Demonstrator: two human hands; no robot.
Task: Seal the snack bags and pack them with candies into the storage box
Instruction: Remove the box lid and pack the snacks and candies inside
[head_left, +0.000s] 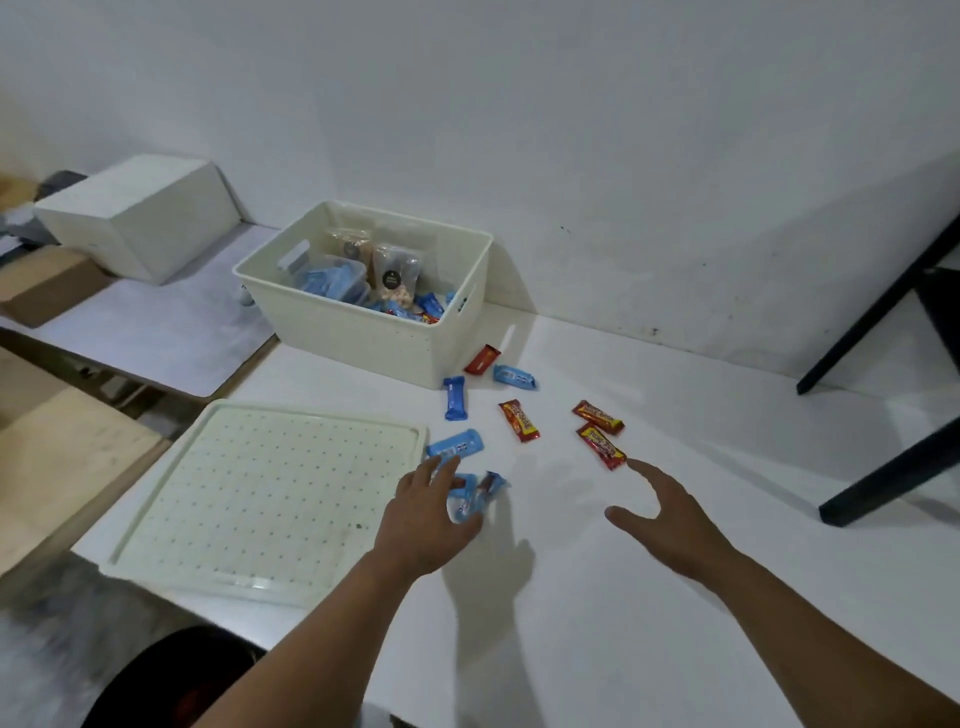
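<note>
The cream storage box stands at the back of the white table, with clear snack bags and several blue candies inside. Loose candies lie in front of it: blue ones and red ones. My left hand curls over two blue candies by the lid's right edge and touches them; I cannot tell if it grips them. My right hand hovers open, its fingertips just short of a red candy.
The box's perforated cream lid lies flat at the left front. A white block and cardboard sit on a lower surface at far left. Black furniture legs stand at the right. A wall runs behind the table.
</note>
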